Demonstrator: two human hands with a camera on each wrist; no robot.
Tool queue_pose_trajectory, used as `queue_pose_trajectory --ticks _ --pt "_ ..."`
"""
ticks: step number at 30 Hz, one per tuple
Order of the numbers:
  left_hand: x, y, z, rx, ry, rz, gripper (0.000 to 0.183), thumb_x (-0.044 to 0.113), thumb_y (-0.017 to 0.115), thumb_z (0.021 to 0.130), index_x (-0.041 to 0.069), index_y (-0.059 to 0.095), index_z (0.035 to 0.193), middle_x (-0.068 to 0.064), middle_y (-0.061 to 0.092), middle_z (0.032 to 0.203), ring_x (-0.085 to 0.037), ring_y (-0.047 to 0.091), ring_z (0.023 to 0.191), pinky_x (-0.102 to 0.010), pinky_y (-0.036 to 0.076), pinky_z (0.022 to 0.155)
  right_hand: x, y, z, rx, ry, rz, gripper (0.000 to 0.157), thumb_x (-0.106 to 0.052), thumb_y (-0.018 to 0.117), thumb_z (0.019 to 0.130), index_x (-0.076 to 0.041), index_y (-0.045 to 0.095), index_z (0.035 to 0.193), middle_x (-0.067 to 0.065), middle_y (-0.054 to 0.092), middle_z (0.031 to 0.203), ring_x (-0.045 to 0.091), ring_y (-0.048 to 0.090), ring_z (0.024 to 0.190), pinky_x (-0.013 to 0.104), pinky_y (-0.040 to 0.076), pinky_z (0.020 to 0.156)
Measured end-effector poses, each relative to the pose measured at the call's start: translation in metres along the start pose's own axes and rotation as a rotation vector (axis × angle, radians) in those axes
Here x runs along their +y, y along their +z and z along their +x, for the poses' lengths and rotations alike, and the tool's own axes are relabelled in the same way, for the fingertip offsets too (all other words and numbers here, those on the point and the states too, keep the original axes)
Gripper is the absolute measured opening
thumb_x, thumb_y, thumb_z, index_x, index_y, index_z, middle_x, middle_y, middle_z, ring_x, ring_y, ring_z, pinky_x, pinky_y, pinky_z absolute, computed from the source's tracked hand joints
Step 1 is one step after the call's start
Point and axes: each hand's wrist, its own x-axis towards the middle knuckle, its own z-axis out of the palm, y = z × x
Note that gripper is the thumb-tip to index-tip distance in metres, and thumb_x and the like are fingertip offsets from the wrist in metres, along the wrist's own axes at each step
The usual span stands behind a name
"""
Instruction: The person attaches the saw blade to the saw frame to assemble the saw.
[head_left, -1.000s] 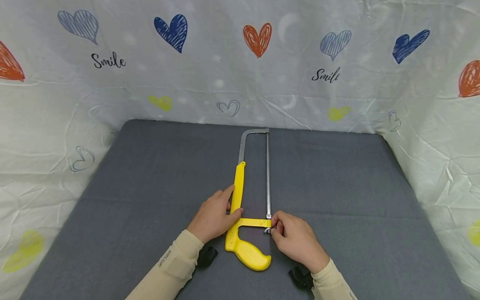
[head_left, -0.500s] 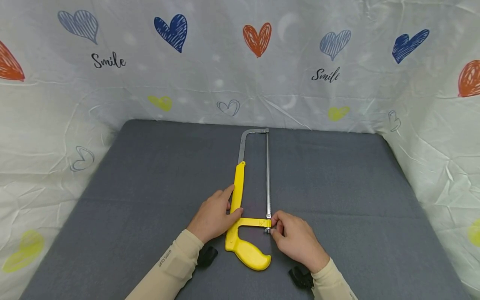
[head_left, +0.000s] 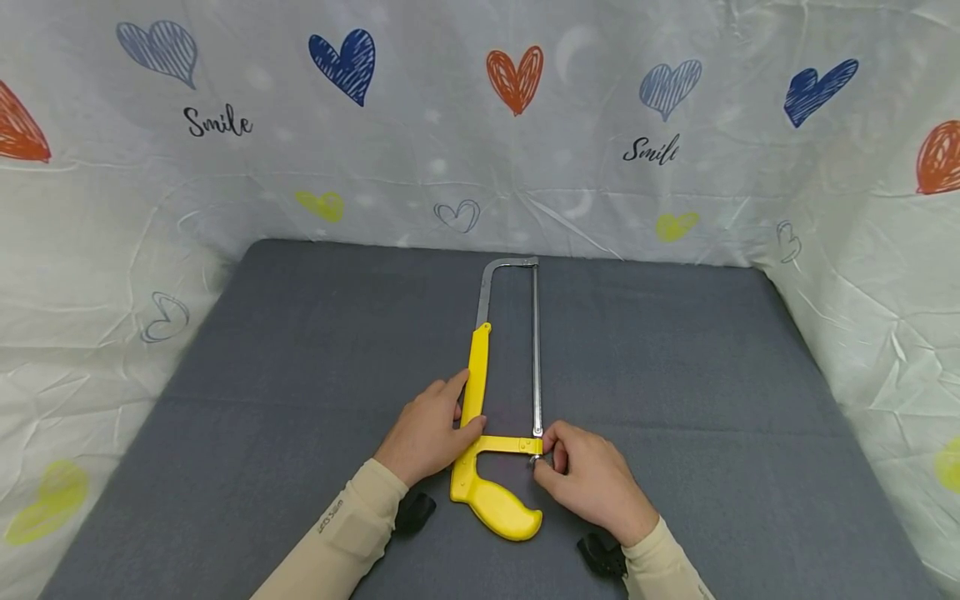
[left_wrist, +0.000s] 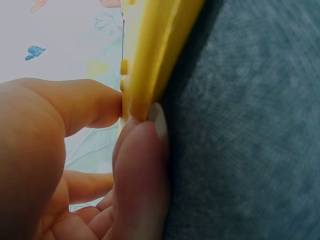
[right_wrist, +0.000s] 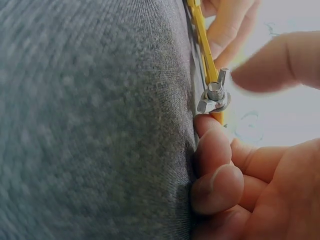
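A hacksaw (head_left: 474, 375) with a yellow frame and handle lies flat on the grey cloth, its blade (head_left: 536, 350) on the right side. My left hand (head_left: 427, 432) grips the yellow frame between thumb and fingers, just above the handle; the left wrist view shows the pinch close up. At the lower end of the blade sits a metal wing nut (right_wrist: 215, 97) on a threaded stud. My right hand (head_left: 596, 475) works on it: the index finger lies against its lower side, the thumb (right_wrist: 270, 62) is right by one wing, and the other fingers are curled on the cloth.
Grey cloth (head_left: 300, 333) covers the table. A white curtain (head_left: 420, 125) printed with hearts and "Smile" hangs behind and at both sides. The hacksaw's tip reaches near the table's back edge. Black wrist cameras (head_left: 602, 554) sit under both wrists.
My right thumb has moved left across the wing nut, covering part of it in the head view. The left hand and the hacksaw have stayed where they were.
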Motion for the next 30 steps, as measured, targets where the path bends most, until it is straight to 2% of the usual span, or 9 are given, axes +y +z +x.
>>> queue_pose_trajectory --ticks 3,6,30 --pt "0.0007 -0.0004 0.0004 0.003 0.002 0.004 0.082 0.039 0.079 0.098 0.008 0.044 0.165 -0.006 0.058 0.097 -0.016 0.054 0.073 -0.029 0.048 0.064 -0.0005 0.0006 0.0004 -0.003 0.029 0.01 0.023 -0.038 0.084 0.092 -0.023 0.066 0.094 -0.009 0.052 0.069 0.008 0.043 0.052 0.025 0.034 0.051" --pt "0.0015 -0.0004 0.0006 0.004 0.002 0.004 0.082 0.039 0.079 0.098 0.008 0.044 0.165 -0.006 0.058 0.097 -0.016 0.054 0.073 -0.029 0.048 0.064 -0.0002 0.0014 0.0005 0.005 0.037 0.008 0.029 -0.044 0.086 0.091 -0.023 0.066 0.095 -0.009 0.051 0.068 0.009 0.043 0.052 0.025 0.033 0.051" --pt "0.0015 -0.0007 -0.0004 0.01 0.008 0.006 0.082 0.038 0.079 0.098 0.007 0.044 0.165 -0.006 0.059 0.098 -0.016 0.055 0.075 -0.029 0.048 0.066 -0.0007 0.0034 0.0005 0.026 0.062 0.033 0.028 -0.036 0.086 0.091 -0.023 0.064 0.082 -0.008 0.05 0.065 0.009 0.042 0.051 0.025 0.032 0.05"
